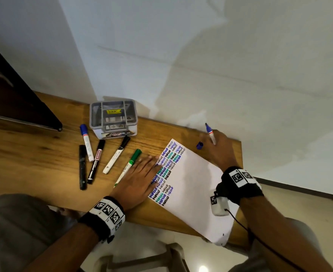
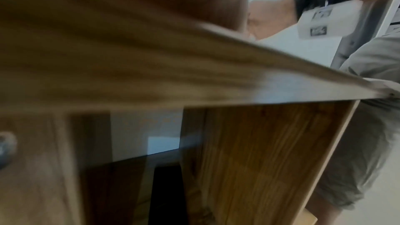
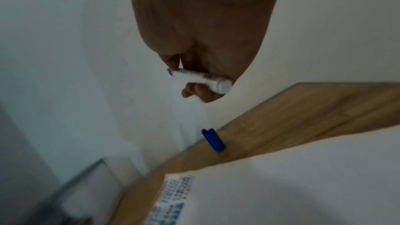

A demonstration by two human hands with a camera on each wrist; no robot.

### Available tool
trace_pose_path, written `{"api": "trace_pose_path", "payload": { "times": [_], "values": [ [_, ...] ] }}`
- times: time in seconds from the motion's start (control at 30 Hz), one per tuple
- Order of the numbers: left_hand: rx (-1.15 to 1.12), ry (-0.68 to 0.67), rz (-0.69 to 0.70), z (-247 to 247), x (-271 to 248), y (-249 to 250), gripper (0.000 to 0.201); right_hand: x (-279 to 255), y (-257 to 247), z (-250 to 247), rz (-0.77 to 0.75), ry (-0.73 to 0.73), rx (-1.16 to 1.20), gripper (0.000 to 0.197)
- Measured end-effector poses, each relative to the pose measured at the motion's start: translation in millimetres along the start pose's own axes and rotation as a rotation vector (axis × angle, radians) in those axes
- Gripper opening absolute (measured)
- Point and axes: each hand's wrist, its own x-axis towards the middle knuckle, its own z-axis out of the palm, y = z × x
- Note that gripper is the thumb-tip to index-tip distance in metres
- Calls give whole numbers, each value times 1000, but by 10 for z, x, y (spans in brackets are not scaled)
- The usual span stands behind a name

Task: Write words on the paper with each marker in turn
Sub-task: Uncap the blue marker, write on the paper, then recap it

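The right hand (image 1: 219, 148) holds the uncapped blue marker (image 1: 210, 133) in curled fingers (image 3: 195, 91), tip raised, beyond the far right corner of the paper (image 1: 193, 185); its blue cap (image 1: 200, 145) lies on the bench (image 1: 44, 154) just beside. The left hand (image 1: 137, 180) lies flat, fingers straight, hiding part of the written words and the green marker (image 1: 130, 162). The left wrist view is blurred.

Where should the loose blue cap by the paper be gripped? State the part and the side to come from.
Pinch the blue cap across its round sides, near the middle, coming straight down from above. It lies on its side on the bare table, between the paper and the right hand, which holds the blue marker. Probably keep the open end clear, so the marker tip can enter.
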Motion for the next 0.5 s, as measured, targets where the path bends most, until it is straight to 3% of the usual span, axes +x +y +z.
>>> {"api": "trace_pose_path", "payload": {
  "times": [0.1, 0.13, 0.23, 0.33, 0.43, 0.5],
  "values": [
    [-20, 26, 0, 30, -18, 8, 59, -223, -190, -198, 9, 28, 386, 27],
    [-21, 33, 5, 37, -25, 4, 58, -328, -254, -253, 4, -30, 512, 19],
    [-6, 46, 34, 41, -38, -38, 56, -643, -377, -345, -96, -207, 726, 35],
    [5, 60, 61, 34, -45, -61, 54, -866, -411, -335, -92, -390, 991, 18],
    [-22, 66, 67, 28, -46, -63, 52, -987, -285, -257, 40, -616, 1409, 39],
    [-24, 66, 64, 25, -48, -73, 51, -1028, -195, -170, 44, -690, 1551, 54]
  ]
}}
